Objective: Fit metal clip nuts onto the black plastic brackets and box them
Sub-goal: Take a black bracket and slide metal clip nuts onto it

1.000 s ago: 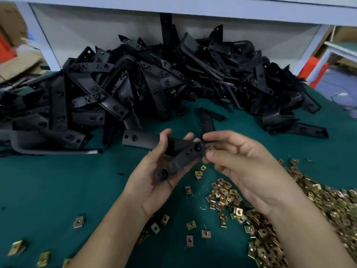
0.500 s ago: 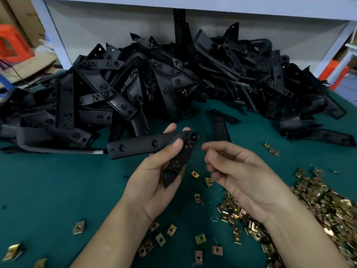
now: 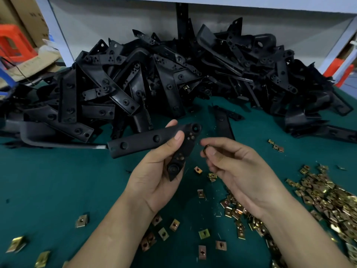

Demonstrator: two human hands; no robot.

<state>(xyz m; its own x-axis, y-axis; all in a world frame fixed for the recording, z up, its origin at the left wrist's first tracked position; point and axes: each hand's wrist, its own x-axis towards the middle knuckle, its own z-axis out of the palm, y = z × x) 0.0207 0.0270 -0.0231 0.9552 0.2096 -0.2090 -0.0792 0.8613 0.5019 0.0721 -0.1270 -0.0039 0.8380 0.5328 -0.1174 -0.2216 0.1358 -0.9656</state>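
Note:
My left hand grips a black L-shaped plastic bracket above the green table, thumb across its corner. One arm of the bracket points left, the other runs down across my palm. Just to the right, my right hand pinches a small metal clip nut between thumb and fingertips, a short gap from the bracket's corner. A big heap of black brackets fills the back of the table. Brass-coloured clip nuts lie piled at the right, with loose ones scattered under my hands.
The table has a green cloth top. A white frame and panel close off the back. Cardboard boxes and a red stool stand at the far left. A single bracket lies flat behind my right hand.
The bracket has turned in my left hand, its long arm swinging out to the left. My right hand has drawn away from the bracket's corner, holding a clip nut.

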